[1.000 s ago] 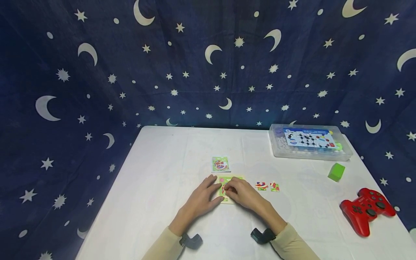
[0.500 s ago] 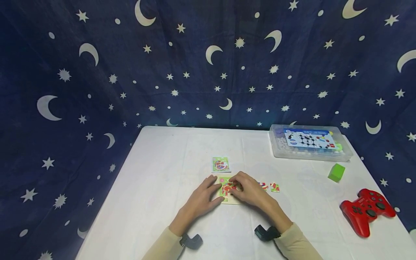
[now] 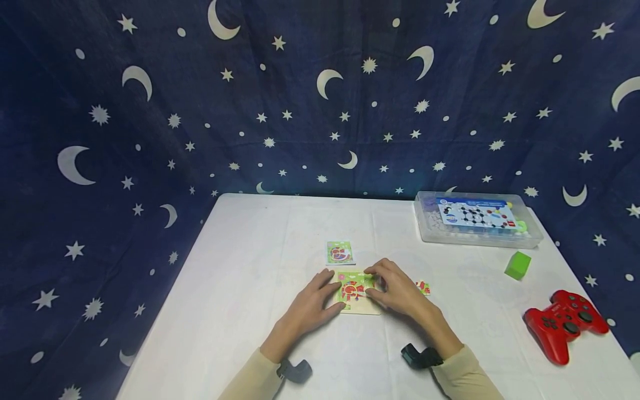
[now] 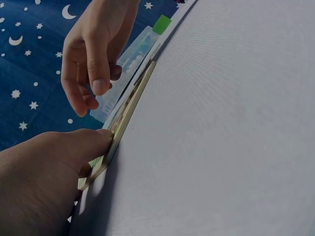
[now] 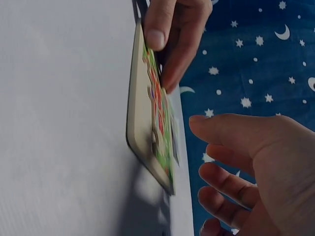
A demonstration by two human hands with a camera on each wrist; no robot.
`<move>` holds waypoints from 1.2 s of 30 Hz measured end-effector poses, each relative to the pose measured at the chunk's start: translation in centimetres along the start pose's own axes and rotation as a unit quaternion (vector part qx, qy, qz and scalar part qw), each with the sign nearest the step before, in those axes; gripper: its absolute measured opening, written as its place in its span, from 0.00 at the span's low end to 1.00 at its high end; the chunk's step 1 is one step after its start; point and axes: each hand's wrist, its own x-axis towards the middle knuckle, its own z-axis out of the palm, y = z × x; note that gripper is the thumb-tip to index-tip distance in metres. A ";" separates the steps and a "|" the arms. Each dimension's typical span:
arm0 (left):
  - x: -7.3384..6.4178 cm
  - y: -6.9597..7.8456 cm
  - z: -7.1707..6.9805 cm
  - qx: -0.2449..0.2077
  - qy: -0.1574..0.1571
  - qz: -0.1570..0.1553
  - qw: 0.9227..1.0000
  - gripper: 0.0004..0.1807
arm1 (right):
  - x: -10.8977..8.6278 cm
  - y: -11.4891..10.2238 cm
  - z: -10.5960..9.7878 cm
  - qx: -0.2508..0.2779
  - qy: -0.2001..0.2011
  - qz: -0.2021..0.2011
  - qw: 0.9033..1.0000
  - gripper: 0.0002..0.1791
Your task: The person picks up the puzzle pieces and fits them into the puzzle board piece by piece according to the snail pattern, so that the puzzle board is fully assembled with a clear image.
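Note:
A shallow jigsaw board (image 3: 362, 310) with a green and red picture lies on the white table; its lower right part shows bare wood. My left hand (image 3: 307, 307) rests at the board's left side, with thumb and fingertips touching it and fingers spread. Over the right side hovers my right hand (image 3: 397, 289), its fingers loosely bent; the right wrist view shows nothing between the thumb (image 5: 226, 130) and fingers. A loose red and green puzzle piece (image 3: 424, 287) lies right of that hand, partly hidden. Behind the board is a small picture card (image 3: 340, 253) with a similar design.
A clear plastic case (image 3: 477, 219) with a molecule label stands at the table's back right. In front of it sit a green block (image 3: 517, 265) and a red game controller (image 3: 565, 325). A dark blue star-and-moon cloth (image 3: 300, 111) hangs behind the table.
My right hand has moved rightward from the board's middle, and its fingers have spread apart. More of the red picture shows, while the nearer loose piece is now hidden behind that hand. My left hand stays put.

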 end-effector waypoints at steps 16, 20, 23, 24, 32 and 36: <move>0.1 0.1 0.0 -0.001 0.004 0.001 1.000 0.29 | -0.5 2.7 -2.5 -0.008 -0.008 0.042 0.999 0.25; 0.1 0.1 -0.1 0.002 0.001 -0.003 1.000 0.29 | -0.8 3.2 -2.8 -0.015 -0.002 0.042 0.999 0.24; 0.1 0.2 -0.1 -0.002 -0.009 -0.011 1.000 0.29 | -1.2 3.6 -2.9 -0.024 -0.001 0.049 0.999 0.24; 0.1 0.2 -0.1 -0.003 -0.012 -0.014 1.000 0.29 | -1.3 3.8 -3.0 -0.026 -0.001 0.050 0.998 0.24; 0.1 0.3 0.0 -0.002 -0.016 -0.024 1.000 0.29 | -2.1 4.6 -3.5 -0.039 -0.014 0.056 0.998 0.24; 0.1 0.3 0.1 0.001 -0.014 -0.021 1.000 0.29 | -2.4 4.9 -3.7 -0.040 -0.023 0.066 0.997 0.23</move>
